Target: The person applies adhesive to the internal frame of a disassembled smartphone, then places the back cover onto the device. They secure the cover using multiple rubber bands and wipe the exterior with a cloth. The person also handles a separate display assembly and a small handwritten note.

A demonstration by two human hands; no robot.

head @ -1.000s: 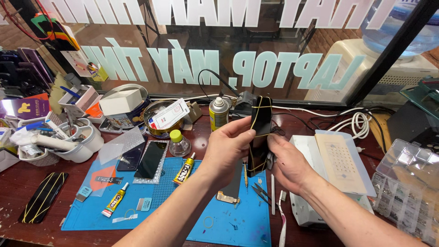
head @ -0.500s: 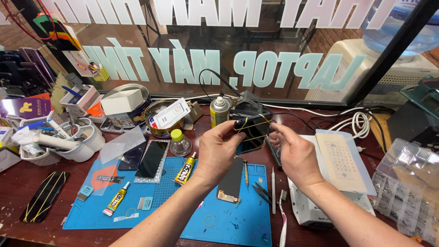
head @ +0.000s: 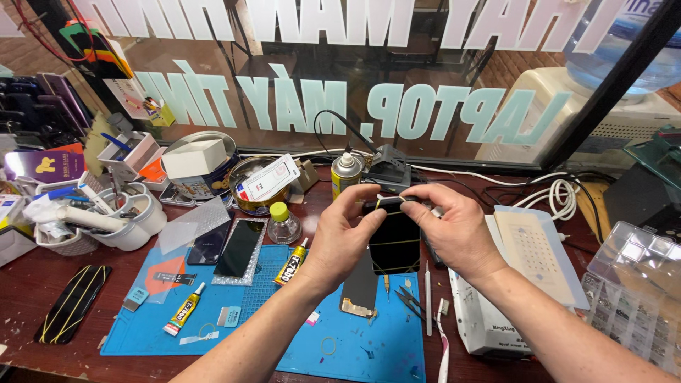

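Observation:
Both hands hold a black phone [head: 394, 241] upright above a blue work mat [head: 355, 347]. My left hand [head: 344, 237] pinches its top left corner. My right hand [head: 454, 230] grips the top right edge. A thin yellowish rubber band [head: 389, 203] stretches between my fingertips across the phone's top, and more bands cross its screen. Under the phone lies a dark flat screen panel [head: 358, 287] on the mat.
Glue tubes [head: 184, 310] [head: 292, 261], another phone on a tray [head: 240, 248], tweezers [head: 410, 301], a spray can [head: 345, 174] and a small bottle [head: 282, 223] surround the mat. A banded phone [head: 71, 303] lies left, a white machine [head: 489, 319] and parts box [head: 635, 284] right.
The phone has been turned from a tilted, raised pose to upright and lower over the mat. My fingers now stretch a rubber band over its top end.

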